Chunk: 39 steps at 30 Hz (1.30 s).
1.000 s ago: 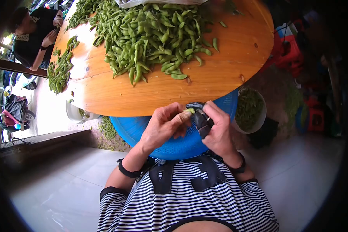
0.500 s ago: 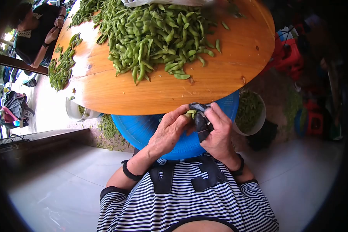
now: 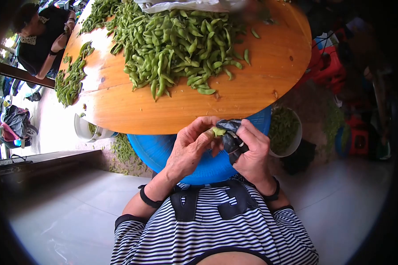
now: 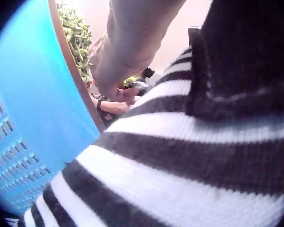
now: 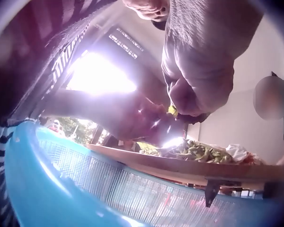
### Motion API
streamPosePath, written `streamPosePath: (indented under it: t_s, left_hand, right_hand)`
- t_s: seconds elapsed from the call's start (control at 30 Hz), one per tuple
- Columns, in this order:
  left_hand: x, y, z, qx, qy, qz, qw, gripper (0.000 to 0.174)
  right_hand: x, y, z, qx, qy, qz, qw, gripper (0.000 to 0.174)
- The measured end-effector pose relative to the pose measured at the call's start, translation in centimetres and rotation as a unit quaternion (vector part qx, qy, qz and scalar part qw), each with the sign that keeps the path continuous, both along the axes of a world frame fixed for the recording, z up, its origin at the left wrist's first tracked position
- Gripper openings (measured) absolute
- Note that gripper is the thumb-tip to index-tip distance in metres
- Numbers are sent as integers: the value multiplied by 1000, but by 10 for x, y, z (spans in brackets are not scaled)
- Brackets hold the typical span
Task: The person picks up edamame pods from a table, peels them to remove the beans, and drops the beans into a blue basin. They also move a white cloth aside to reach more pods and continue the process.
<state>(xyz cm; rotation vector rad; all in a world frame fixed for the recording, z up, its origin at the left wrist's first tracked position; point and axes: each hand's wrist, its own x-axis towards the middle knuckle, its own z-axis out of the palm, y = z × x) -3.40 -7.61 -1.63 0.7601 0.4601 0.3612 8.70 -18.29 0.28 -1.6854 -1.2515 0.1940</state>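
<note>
1. Green pods lie in a strip toward ten o'clock, at the left edge of a wooden table; a white bucket stands beyond the table's edge at nine.
2. Toward eleven and twelve o'clock, a large heap of pods covers the middle of the table.
3. Near the centre, the left hand pinches one light-green pod between thumb and fingers, over a blue basket at six o'clock.
4. Just right of centre, the right hand has its fingers curled, its thumb and finger apparently clamped on the same pod; dark material, probably finger coverings, meets it there.
5. Judging by this grip, the step in hand is opening the pod. The next move calls for a firm left pinch while the right thumb presses, so beans drop into the basket.
6. Another bucket of green stands at three o'clock.
</note>
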Motion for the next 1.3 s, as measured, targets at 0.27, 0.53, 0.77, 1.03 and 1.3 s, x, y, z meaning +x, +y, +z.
streamPosePath:
  t_s: [0.27, 0.53, 0.77, 1.03, 1.3]
  left_hand:
    - [-8, 6, 4, 139, 97, -76, 983, 19]
    - [-10, 1, -2, 301, 104, -36, 947, 24]
    - [-10, 10, 6, 221, 115, -94, 964, 32]
    - [-9, 4, 0, 439, 130, -51, 888, 29]
    - [-11, 7, -3, 221, 98, -92, 966, 27]
  right_hand:
    - [5, 5, 4, -1, 98, -6, 995, 25]
    - [4, 1, -5, -40, 411, 31, 910, 23]
    - [12, -2, -25, 39, 692, 157, 704, 44]
    - [8, -4, -31, -5, 633, 89, 769, 46]
    - [12, -4, -23, -19, 666, 103, 738, 31]
